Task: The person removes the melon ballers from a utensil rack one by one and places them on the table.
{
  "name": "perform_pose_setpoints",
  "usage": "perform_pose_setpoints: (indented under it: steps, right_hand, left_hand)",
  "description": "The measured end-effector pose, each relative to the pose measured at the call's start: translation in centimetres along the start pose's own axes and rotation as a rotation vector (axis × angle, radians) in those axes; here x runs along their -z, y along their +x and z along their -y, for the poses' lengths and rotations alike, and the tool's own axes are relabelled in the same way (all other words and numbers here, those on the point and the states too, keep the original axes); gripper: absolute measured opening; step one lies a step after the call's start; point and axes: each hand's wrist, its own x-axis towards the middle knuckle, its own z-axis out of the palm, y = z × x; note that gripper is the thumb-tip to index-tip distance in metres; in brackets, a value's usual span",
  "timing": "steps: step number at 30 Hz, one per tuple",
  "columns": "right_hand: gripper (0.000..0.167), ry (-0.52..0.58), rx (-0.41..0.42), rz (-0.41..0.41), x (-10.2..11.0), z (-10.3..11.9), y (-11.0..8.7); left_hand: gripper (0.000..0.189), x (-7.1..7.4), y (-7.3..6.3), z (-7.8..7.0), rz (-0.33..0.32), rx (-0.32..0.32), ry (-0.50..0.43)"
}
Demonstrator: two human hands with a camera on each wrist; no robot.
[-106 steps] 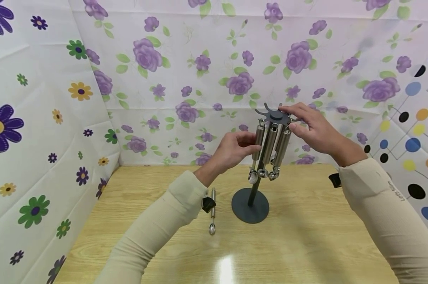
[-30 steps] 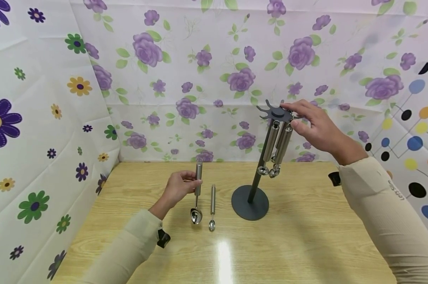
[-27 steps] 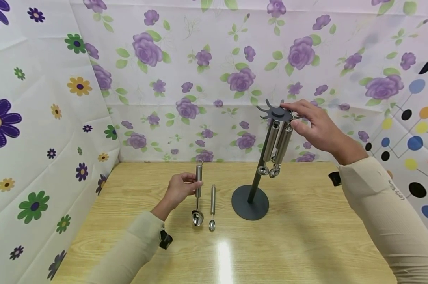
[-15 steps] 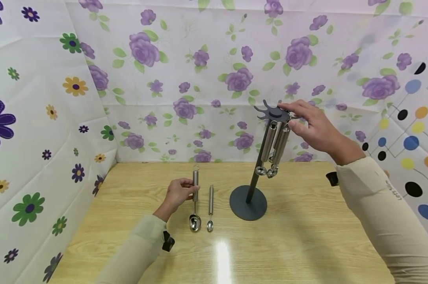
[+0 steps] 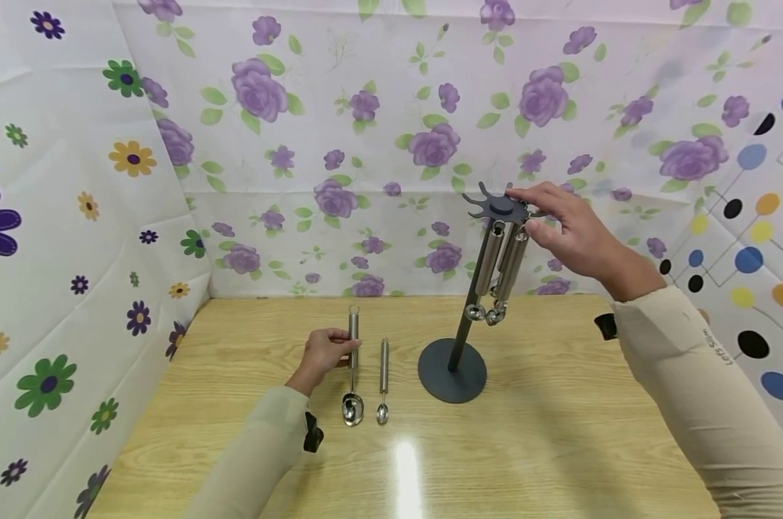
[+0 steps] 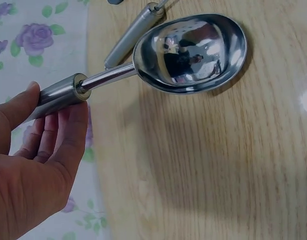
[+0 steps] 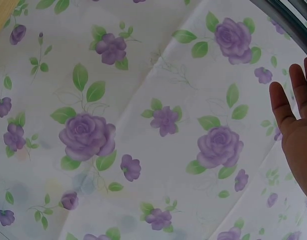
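My left hand pinches the steel handle of an ice cream scoop between thumb and fingers, low over the table. In the left wrist view the scoop's oval bowl is close, with a shadow below it. To its right lies a small steel scoop, parallel to it. My right hand holds the hooked top of a black utensil stand, thumb and fingertips at its right edge. Several steel-handled utensils hang from the hooks. In the right wrist view, that hand shows only in part.
The wooden table ends at a flowered cloth backdrop just behind the stand. Patterned sheets rise at left and right. Light glares off the tabletop at the front.
My left hand has taken the ice cream scoop off the stand and carried it left and down beside the small scoop, lately lowering it. My right hand has stayed on the stand.
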Motion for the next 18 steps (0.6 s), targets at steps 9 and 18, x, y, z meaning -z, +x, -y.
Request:
perform_pose_setpoints:
  steps: [9,18]
  right_hand:
    - [0.061,0.003,0.005,-0.008,-0.1,0.0,0.0]
    - [0.057,0.000,0.000,-0.014,-0.2,0.0,0.0]
  left_hand:
    - [0.025,-0.3,0.3,0.8,-0.019,0.040,0.031]
    - [0.023,-0.7,0.7,2.1,-0.026,0.094,0.087]
